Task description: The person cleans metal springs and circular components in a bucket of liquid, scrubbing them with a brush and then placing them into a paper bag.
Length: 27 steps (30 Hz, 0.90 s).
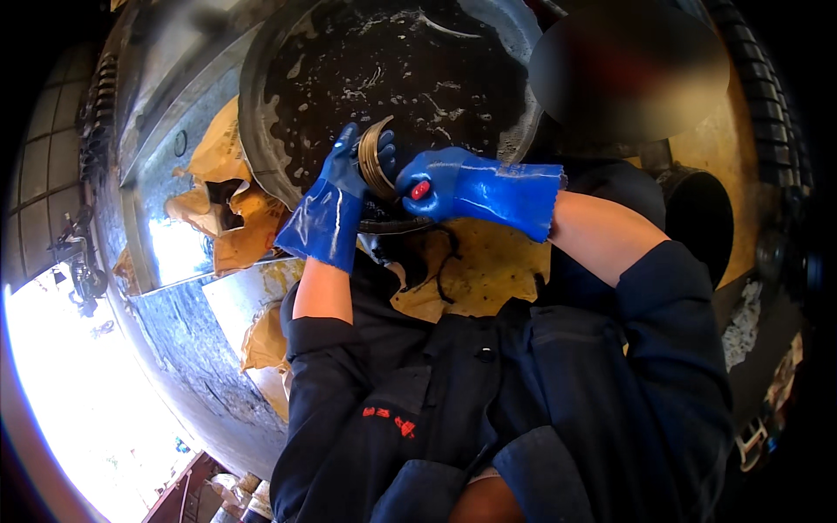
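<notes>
Blue rubber gauntlets cover both hands, which are over the near part of a wide round tub [258,144] of dark, bubbly liquid [349,65]. My left hand [346,166] is closed around a stack of thin metal rings [373,164], held on edge with their curved rims showing. Close by on the right, my right hand [440,181] is a fist around a tool with a red handle end [420,190]. The tool's working end is hidden by the glove and the rings, so its kind does not show.
Torn brown paper [240,222] lies left of the tub on a worn metal surface [166,192]. Below the tub is a stained yellowish surface [484,266] with a dark strip. A dark cylindrical container [697,218] stands at the right. A blurred oval hides the upper right.
</notes>
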### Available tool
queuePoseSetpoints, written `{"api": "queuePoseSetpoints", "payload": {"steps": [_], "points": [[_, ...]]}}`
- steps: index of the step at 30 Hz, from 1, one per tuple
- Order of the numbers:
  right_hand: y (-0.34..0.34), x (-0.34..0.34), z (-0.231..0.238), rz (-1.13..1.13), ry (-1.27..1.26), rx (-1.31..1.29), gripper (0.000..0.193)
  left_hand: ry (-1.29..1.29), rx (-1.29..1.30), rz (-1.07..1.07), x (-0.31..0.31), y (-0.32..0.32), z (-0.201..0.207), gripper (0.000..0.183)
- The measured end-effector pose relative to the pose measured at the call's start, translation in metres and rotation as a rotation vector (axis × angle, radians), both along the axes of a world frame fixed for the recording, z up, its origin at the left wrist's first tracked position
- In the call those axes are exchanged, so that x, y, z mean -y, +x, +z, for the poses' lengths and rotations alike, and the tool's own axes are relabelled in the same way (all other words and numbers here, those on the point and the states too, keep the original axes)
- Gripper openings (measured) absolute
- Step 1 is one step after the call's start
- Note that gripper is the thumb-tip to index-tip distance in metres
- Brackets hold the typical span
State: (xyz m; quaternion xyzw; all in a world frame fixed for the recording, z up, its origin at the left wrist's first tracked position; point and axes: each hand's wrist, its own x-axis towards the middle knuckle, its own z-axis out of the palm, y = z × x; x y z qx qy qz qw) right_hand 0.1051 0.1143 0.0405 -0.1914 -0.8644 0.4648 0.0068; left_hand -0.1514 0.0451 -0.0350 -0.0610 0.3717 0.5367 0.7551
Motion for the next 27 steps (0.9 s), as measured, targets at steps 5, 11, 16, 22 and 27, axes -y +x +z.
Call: {"api": "queuePoseSetpoints", "payload": {"steps": [5,11,16,22,27], "points": [[-0.001,-0.020,-0.017,-0.060,0.065,0.351,0.029,-0.205,-1.099,-0.427,0.001,0.020,-0.001,0.040],[-0.004,-0.056,-0.009,-0.473,0.122,0.428,0.036,-0.393,-2.078,-0.906,-0.001,0.049,0.029,0.051],[0.010,-0.071,0.036,-0.675,-0.561,-0.131,0.038,-0.133,-1.006,-0.106,0.008,0.007,-0.003,0.038],[0.009,-0.075,0.049,-0.574,-0.254,-0.445,0.023,0.122,-0.893,-0.028,-0.012,0.024,0.038,0.039],[-0.001,-0.085,0.029,-0.550,-0.057,-0.560,0.030,0.187,-0.826,0.209,-0.020,0.030,0.066,0.035]]}}
